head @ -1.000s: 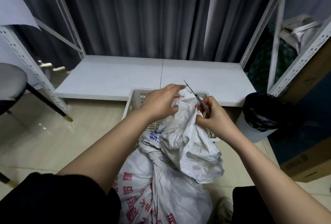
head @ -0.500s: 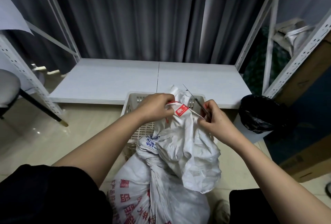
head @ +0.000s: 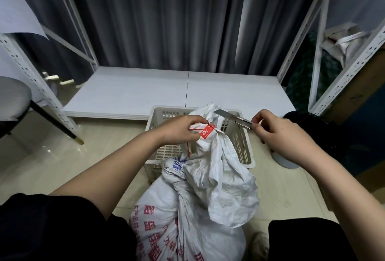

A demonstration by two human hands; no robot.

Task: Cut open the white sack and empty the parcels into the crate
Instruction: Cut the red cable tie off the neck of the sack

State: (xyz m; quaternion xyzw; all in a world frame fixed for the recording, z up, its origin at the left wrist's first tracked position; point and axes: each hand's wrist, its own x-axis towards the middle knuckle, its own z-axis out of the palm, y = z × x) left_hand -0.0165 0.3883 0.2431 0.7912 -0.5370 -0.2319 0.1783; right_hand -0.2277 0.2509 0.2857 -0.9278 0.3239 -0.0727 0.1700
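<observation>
Storeroom: white slotted metal shelving [head: 33,85], dark curtain [head: 166,19].

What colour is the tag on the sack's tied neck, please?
Red tag with white print, seen in the head view.

White sack [head: 187,225], red print, upright on floor, neck twisted, red tag [head: 207,133] at gathered top. Perforated white crate [head: 239,142] just behind it.
</observation>
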